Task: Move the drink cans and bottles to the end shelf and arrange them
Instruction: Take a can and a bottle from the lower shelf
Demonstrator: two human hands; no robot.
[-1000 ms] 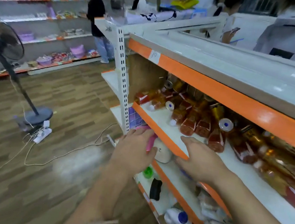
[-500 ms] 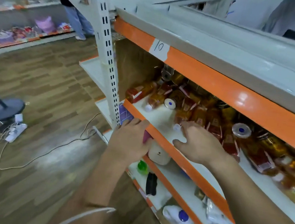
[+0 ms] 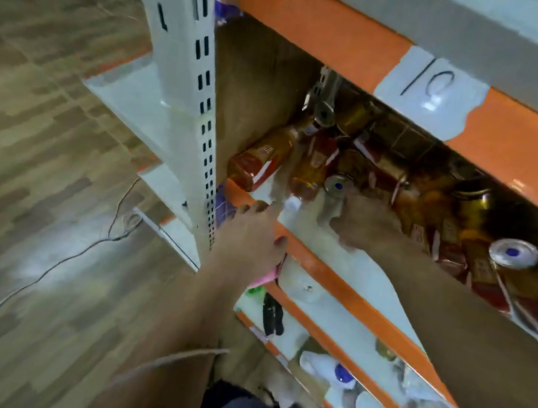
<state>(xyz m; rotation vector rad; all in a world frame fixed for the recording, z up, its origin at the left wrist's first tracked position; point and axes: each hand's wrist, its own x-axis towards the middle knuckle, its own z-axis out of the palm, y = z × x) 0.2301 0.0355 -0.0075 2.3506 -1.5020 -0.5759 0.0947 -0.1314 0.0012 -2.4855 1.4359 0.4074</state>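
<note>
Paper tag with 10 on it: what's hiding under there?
Amber bottles lying down and gold cans on the white shelf, with the right hand among them. The back is too dark.

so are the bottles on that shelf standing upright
No, the amber bottles lie on their sides in a jumble on the shelf.

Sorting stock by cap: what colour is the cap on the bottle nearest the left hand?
White. The cap shows best in the head view, by the left hand.
</note>
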